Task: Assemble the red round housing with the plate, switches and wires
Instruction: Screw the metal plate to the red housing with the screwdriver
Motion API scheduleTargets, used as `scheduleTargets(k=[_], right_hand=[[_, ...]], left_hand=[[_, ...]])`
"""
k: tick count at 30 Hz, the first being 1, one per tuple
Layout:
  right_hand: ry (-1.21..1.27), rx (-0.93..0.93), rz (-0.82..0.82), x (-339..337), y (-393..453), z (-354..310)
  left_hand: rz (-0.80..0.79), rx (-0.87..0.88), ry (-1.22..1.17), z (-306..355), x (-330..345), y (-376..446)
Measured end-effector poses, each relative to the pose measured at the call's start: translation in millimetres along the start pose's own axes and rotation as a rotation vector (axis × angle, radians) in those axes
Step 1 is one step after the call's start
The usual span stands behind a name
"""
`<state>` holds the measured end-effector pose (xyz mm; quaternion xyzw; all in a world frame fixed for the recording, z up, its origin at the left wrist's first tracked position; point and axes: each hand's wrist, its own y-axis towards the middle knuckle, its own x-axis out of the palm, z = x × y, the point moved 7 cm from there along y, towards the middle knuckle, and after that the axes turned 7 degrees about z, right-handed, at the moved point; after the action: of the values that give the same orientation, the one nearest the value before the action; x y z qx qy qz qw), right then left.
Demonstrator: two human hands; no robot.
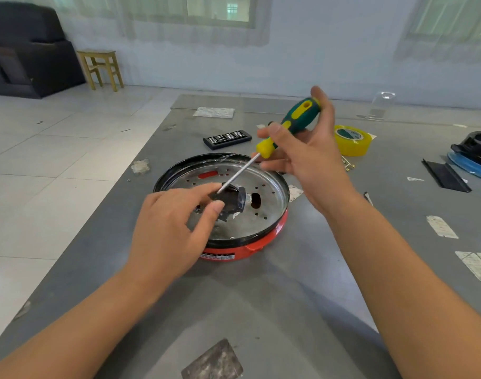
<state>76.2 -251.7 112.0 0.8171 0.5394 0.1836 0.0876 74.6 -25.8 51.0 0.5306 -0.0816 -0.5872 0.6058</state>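
Red enamel shows on the housing [235,250], which sits on the table [261,310] just beyond the left hand [168,228] and below the right hand [307,157]. It looks like thin pressed metal, rigid and probably light, so I judge it apt to slide on the smooth top unless it is held by its black rim. Inside lies the plate [269,192], shiny, perforated and likely slick; its edges and slots may be sharp, so the rim is the safer hold. On the plate's middle sits a dark block [232,201], perhaps a switch, small and probably brittle plastic. The left hand pinches it between thumb and forefinger. The right hand grips a screwdriver [288,127] by its green and yellow handle, fingers curled round it, the shaft slanting down to the block. Beyond the right hand lie a yellow tape roll [352,139] and, left of it, a bit case [227,138].
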Motion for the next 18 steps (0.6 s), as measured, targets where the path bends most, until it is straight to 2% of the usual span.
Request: scheduleTargets(k=[3,5,12,18], right_hand=[[-0.138,-0.113,0.005,-4.3,7.7,-9.3],[-0.248,-0.121,-0.021,-1.4,8.9,-5.4],[-0.358,-0.082,-0.189,15.0,3.2,13.2],[-0.373,-0.079,-0.225,19.4,3.6,15.2]], left_hand=[[-0.032,0.210,0.081,7.0,2.3,-15.6],[-0.097,0.277,0.093,6.5,8.7,-21.7],[-0.132,0.369,0.187,-2.1,19.2,-26.8],[-0.100,0.380,0.172,-3.9,20.7,-27.7]])
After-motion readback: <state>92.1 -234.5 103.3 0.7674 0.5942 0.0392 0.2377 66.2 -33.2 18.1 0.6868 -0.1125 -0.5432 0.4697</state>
